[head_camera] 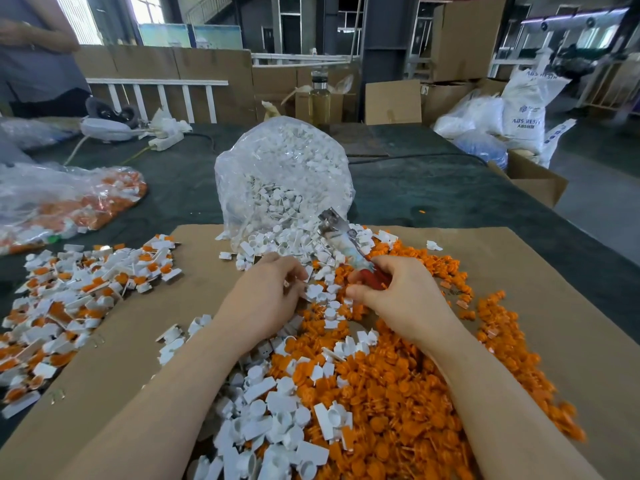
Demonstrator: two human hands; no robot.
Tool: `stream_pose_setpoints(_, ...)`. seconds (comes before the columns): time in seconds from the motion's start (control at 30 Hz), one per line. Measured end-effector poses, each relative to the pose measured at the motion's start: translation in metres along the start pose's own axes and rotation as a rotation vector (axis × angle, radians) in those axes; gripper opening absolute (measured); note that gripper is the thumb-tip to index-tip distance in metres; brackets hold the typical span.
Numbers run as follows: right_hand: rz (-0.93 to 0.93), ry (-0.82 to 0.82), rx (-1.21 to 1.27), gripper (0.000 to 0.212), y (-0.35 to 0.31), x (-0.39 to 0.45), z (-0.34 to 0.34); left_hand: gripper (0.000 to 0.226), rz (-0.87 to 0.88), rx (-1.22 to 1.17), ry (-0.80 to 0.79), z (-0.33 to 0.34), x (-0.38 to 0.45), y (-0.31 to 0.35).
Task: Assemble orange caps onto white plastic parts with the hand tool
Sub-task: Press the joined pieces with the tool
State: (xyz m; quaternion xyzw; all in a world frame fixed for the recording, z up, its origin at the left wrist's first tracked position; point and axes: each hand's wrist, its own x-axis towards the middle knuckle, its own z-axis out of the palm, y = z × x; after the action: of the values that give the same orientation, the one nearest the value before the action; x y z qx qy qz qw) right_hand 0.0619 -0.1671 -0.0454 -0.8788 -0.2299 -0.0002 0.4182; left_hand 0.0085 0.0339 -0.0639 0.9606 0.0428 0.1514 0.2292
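Two hands over the heap: my right hand (398, 292) grips the hand tool (349, 242), long axis pointing away and left; my left hand (266, 289) pinches among white parts (322, 292) just beside orange caps (398, 393).

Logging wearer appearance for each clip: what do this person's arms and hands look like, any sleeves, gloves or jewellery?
Both forearms are bare as far as the frame shows, with no sleeves in view. The left hand and right hand wear no gloves. No watch, bracelet or ring is visible on the sides that face the camera. No cables, straps or markings show on either arm.
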Motion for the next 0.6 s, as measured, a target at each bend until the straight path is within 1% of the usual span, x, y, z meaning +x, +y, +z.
stream_pose_setpoints(0.07,-0.015,0.008,0.030,0.007,0.000,0.000,0.000,0.020,0.036,0.031,-0.032,0.004,-0.001,0.002)
stream_pose_setpoints(0.13,-0.022,0.012,0.038,0.012,-0.002,0.001,0.001,0.026,0.042,0.050,-0.053,0.007,-0.002,0.003)
stream_pose_setpoints(0.23,-0.030,0.027,0.023,0.017,-0.003,0.001,0.003,0.018,0.082,0.046,-0.028,0.007,-0.003,0.004)
stream_pose_setpoints(0.33,-0.042,0.051,0.007,0.017,-0.003,0.001,0.004,0.012,0.164,0.060,-0.034,0.004,-0.003,0.008)
stream_pose_setpoints(0.43,-0.065,0.067,-0.020,0.012,-0.004,0.001,0.005,0.022,0.240,0.092,-0.031,0.002,-0.006,0.011)
stream_pose_setpoints(0.5,-0.072,0.071,-0.026,0.013,-0.004,0.001,0.006,0.028,0.291,0.117,-0.063,0.001,-0.006,0.012)
stream_pose_setpoints(0.6,-0.070,0.075,-0.024,0.015,-0.005,0.001,0.005,0.023,0.317,0.111,-0.110,0.000,-0.006,0.013)
